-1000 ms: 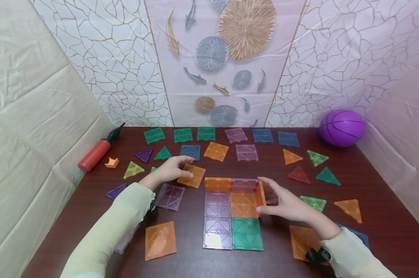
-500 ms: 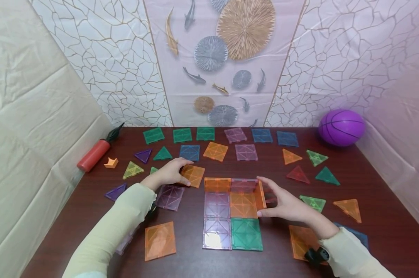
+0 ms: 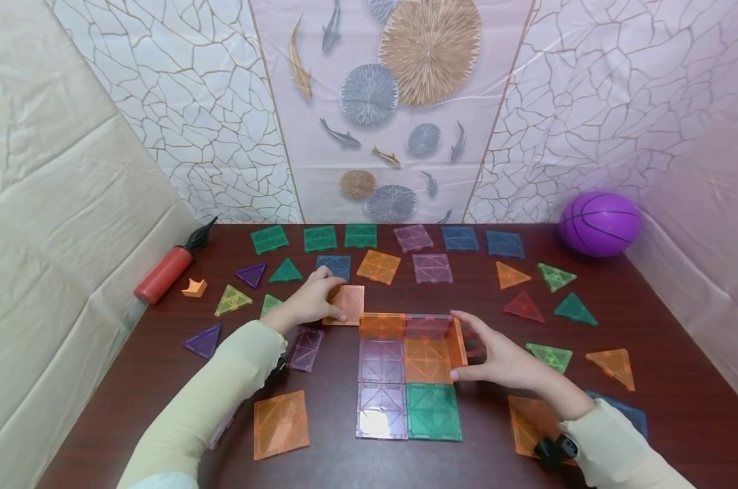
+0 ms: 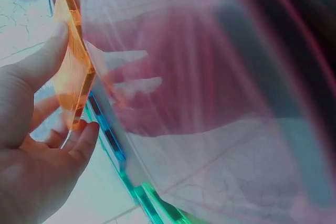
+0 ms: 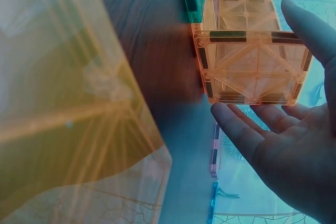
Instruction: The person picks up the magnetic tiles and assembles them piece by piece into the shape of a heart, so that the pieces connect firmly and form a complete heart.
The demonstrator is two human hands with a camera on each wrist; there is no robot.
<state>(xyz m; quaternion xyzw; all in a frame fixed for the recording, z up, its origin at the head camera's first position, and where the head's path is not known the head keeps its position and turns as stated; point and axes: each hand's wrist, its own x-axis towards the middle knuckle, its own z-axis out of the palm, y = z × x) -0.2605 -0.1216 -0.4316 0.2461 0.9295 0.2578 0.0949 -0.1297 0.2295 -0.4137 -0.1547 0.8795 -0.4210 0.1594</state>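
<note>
Beside the structure's back left corner, my left hand (image 3: pixel 308 300) holds a square orange magnetic tile (image 3: pixel 349 305) by its edges, thumb on the near side and fingers on the far side. The left wrist view shows this orange tile (image 4: pixel 73 69) between thumb and fingertips. A two-by-two base of purple tiles (image 3: pixel 381 360), one orange and one green tile (image 3: pixel 433 411) lies in the middle. Two upright tiles line its back edge, one orange (image 3: pixel 382 326) and one purple (image 3: pixel 429 326). My right hand (image 3: pixel 500 352) spans the upright orange tile (image 5: pixel 257 72) on the right side.
Loose square tiles, among them a green one (image 3: pixel 361 236) and a blue one (image 3: pixel 505 244), line the table's back. Triangles such as a red one (image 3: pixel 524 307) lie at both sides. A red pump (image 3: pixel 164 274) lies left, a purple ball (image 3: pixel 600 224) back right.
My left hand has shifted slightly right with the orange tile, which has turned square to the structure and now sits close to its corner. The right hand has stayed in place.
</note>
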